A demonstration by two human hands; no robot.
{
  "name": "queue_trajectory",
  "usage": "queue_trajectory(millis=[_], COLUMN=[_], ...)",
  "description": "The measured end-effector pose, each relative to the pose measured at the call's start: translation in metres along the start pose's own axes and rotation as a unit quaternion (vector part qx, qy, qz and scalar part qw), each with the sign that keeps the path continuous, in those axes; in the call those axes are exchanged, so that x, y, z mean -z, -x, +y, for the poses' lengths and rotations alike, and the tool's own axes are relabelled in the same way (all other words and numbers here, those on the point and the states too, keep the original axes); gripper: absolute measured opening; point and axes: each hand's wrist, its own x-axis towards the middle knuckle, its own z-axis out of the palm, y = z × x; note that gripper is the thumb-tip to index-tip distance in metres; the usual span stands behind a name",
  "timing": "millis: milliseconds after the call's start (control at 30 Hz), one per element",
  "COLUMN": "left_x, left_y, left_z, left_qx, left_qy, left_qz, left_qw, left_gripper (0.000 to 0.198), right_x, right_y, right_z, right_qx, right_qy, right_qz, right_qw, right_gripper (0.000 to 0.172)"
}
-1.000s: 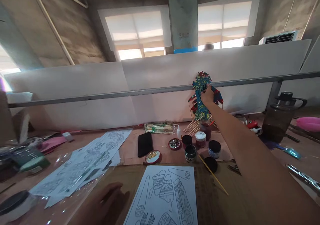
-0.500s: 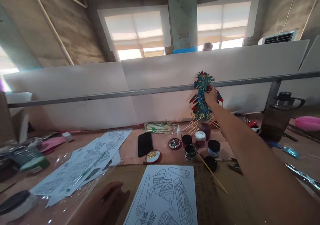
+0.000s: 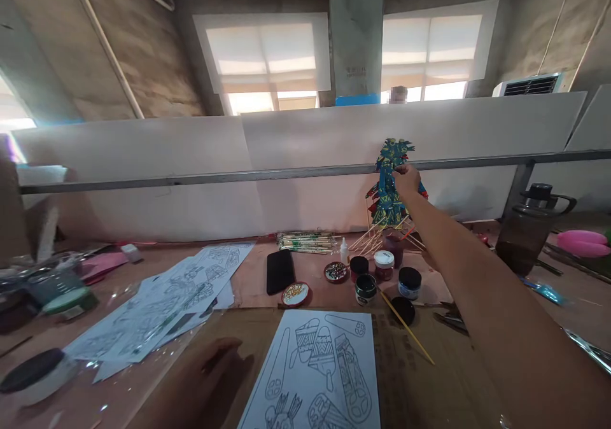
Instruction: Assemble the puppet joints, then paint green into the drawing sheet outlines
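Note:
My right hand [image 3: 407, 182] reaches far forward, its fingers pinched at a blue-green painted cutout [image 3: 387, 190] with yellow markings. The cutout stands in a cluster with red and blue ones on thin wooden sticks [image 3: 370, 241], behind a jar of dark red liquid [image 3: 393, 246]. The fingers partly hide where they grip. My left hand [image 3: 219, 362] lies in shadow on the cardboard [image 3: 420, 391], fingers loosely extended and holding nothing. To its right is a white sheet [image 3: 315, 378] printed with line drawings of cutout shapes.
Small paint jars [image 3: 365, 288] stand beyond the sheet, with a yellow stick [image 3: 408, 327] beside them. A black phone [image 3: 280, 271], dishes of sequins [image 3: 295, 293], a glue bottle [image 3: 344, 249] and bundled sticks [image 3: 306, 242] lie nearby. More drawings [image 3: 167, 308] spread left; a dark bottle [image 3: 527, 232] stands right.
The blue-green cutout at my right hand has shifted, covering more of the red at the top of the cluster. My left hand stays on the cardboard. The view has tilted slightly.

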Motion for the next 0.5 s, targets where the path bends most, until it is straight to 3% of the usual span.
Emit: queue_trajectory(millis=[233,500], left_x=[-0.004,-0.006], left_y=[-0.005,-0.006], left_z=[-0.011,-0.018], left_qx=[0.004,-0.028], left_qy=[0.036,0.055], left_qz=[0.006,0.011], left_qw=[0.999,0.998], left_gripper=[0.026,0.026], right_x=[0.01,0.013], right_y=[-0.017,-0.03], right_z=[0.0,-0.01], right_qx=[-0.044,-0.021], right_qy=[-0.021,-0.058], right_qz=[0.06,0.047], right_qw=[0.997,0.997], right_gripper=[0.018,0.02])
